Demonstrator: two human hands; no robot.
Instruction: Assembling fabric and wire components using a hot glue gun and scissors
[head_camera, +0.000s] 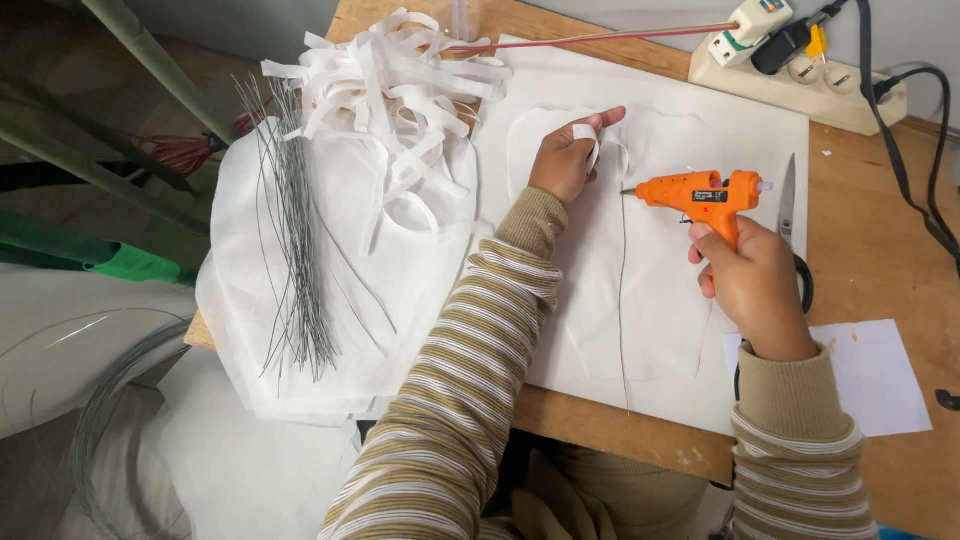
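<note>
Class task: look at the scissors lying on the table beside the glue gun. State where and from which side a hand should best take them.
Probably by the dark handle loops, from the near side: the scissors lie with blades pointing away, loops partly hidden behind the right hand holding the glue gun.

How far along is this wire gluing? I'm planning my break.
Early. Done: a white petal piece lies cut with a wire along it. In hand: right hand aims the glue gun; left hand holds a white strip. Left: the wire bundle and strip pile.
</note>
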